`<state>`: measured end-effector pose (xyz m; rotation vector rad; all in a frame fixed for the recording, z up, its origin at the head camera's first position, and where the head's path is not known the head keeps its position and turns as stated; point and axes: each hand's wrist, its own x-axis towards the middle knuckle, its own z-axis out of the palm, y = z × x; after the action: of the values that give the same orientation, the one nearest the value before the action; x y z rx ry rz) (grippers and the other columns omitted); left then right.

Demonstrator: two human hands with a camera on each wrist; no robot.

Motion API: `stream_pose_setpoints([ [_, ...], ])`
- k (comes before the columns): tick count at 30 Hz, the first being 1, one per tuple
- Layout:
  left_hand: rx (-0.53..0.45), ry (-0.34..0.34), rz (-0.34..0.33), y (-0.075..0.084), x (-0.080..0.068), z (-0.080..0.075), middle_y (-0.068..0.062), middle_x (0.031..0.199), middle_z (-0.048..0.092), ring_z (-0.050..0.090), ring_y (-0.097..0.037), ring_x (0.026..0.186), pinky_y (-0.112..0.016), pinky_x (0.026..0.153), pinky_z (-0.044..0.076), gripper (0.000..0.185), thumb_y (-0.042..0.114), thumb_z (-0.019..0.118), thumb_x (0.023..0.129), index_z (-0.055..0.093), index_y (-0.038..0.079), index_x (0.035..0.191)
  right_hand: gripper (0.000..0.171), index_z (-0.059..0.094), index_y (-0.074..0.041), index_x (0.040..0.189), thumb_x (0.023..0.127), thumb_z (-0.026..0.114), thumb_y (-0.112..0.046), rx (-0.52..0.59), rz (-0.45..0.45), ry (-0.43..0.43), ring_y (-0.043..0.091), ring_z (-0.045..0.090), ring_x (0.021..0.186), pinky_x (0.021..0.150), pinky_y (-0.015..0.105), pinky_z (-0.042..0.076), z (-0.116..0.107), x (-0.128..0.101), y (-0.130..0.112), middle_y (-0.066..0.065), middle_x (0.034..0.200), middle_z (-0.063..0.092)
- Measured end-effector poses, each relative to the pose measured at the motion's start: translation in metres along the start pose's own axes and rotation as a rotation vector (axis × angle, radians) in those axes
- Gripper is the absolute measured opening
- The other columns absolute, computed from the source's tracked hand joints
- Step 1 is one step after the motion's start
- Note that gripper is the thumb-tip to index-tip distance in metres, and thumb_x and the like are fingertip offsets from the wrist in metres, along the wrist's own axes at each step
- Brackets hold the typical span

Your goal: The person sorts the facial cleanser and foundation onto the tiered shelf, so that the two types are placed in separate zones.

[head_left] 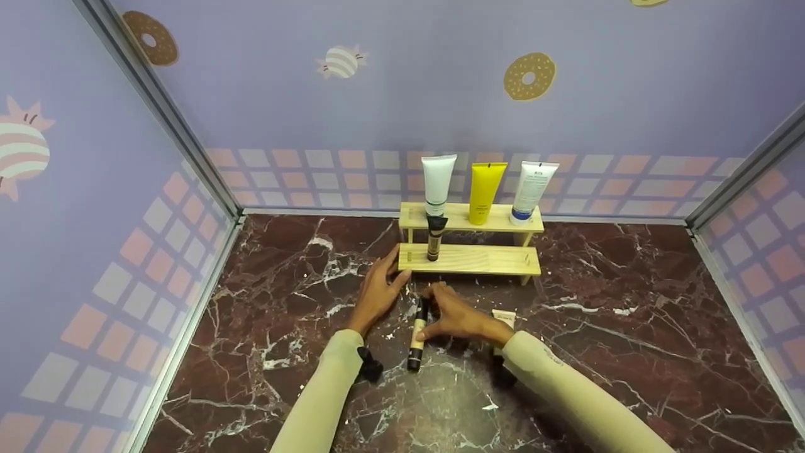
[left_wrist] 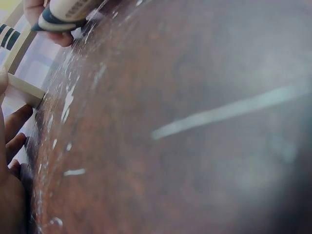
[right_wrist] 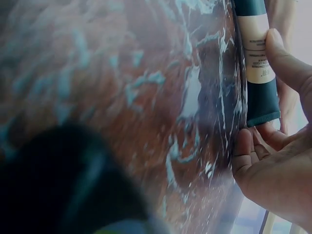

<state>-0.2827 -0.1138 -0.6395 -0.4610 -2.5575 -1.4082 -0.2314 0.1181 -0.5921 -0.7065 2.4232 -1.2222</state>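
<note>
Head view: the slim tube [head_left: 417,333] lies on the marble table [head_left: 629,352] at lower centre, its long axis running toward the wooden rack [head_left: 470,259]. The right hand [head_left: 458,319] pinches it; the left hand [head_left: 376,290], fingers straight, rests against the rack's left end.

Left wrist view: blurred; only the tube's end [left_wrist: 63,14] shows, upper left.

Right wrist view: thumb and fingers [right_wrist: 287,63] curl round the tube [right_wrist: 257,58]; its top is cut off.

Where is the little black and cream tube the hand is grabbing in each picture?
Head: the tube lies on the marble table, centre, under the right hand.
Left wrist: its end shows at the top left corner.
Right wrist: it stands at the top right, pinched by the fingers.
Shared landmark: the marble table.
</note>
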Motion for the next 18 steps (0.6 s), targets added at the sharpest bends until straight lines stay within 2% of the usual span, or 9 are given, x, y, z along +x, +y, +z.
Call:
stream_pose_setpoints([
  [4,-0.002,0.003,0.000,0.000,0.001,0.000,-0.016,0.168,0.050,0.052,-0.037,0.152,-0.051,0.138,0.019,0.071,0.034,0.069,0.111,0.042,0.004,0.169,0.076,0.053,-0.002,0.127,0.075,0.104,-0.023,0.014,0.023,0.024,0.028,0.051,0.112,0.106,0.051,0.049,-0.001,-0.001,0.000,0.012,0.119,0.054],
  [6,-0.007,0.001,0.003,-0.001,0.000,0.000,-0.017,0.168,0.050,0.054,-0.038,0.150,-0.052,0.138,0.019,0.071,0.034,0.069,0.111,0.041,0.003,0.169,0.076,0.053,-0.002,0.128,0.076,0.104,-0.023,0.029,0.030,0.026,0.026,0.051,0.109,0.102,0.048,0.050,-0.001,-0.003,0.000,0.011,0.118,0.054],
  [10,-0.010,-0.002,0.004,-0.001,-0.001,-0.001,-0.018,0.167,0.050,0.052,-0.039,0.151,-0.053,0.137,0.020,0.072,0.035,0.069,0.111,0.041,0.003,0.170,0.072,0.055,-0.002,0.126,0.078,0.102,-0.025,0.044,-0.021,0.024,0.028,0.056,0.104,0.094,0.047,0.053,-0.003,-0.002,0.008,0.014,0.115,0.059],
  [15,-0.003,0.004,0.009,-0.001,-0.001,0.000,-0.018,0.167,0.050,0.049,-0.040,0.154,-0.052,0.137,0.021,0.072,0.035,0.069,0.111,0.042,0.003,0.169,0.065,0.062,-0.010,0.122,0.079,0.101,-0.039,0.025,-0.121,0.085,0.019,0.062,0.097,0.087,0.038,0.057,0.003,0.010,0.048,0.003,0.107,0.066],
  [17,0.000,0.007,0.006,0.000,-0.001,0.000,-0.018,0.167,0.051,0.047,-0.040,0.155,-0.052,0.137,0.021,0.071,0.035,0.069,0.111,0.043,0.003,0.169,0.058,0.065,-0.011,0.121,0.082,0.099,-0.038,0.006,-0.156,0.115,0.017,0.063,0.093,0.083,0.035,0.057,0.005,0.015,0.064,0.002,0.104,0.067],
  [18,0.002,0.009,0.005,0.000,0.000,0.000,-0.017,0.167,0.051,0.047,-0.041,0.155,-0.052,0.137,0.022,0.071,0.035,0.069,0.111,0.043,0.003,0.169,0.056,0.066,-0.010,0.120,0.083,0.099,-0.035,0.014,-0.165,0.121,0.019,0.063,0.092,0.081,0.035,0.058,0.004,0.014,0.062,0.003,0.102,0.068],
])
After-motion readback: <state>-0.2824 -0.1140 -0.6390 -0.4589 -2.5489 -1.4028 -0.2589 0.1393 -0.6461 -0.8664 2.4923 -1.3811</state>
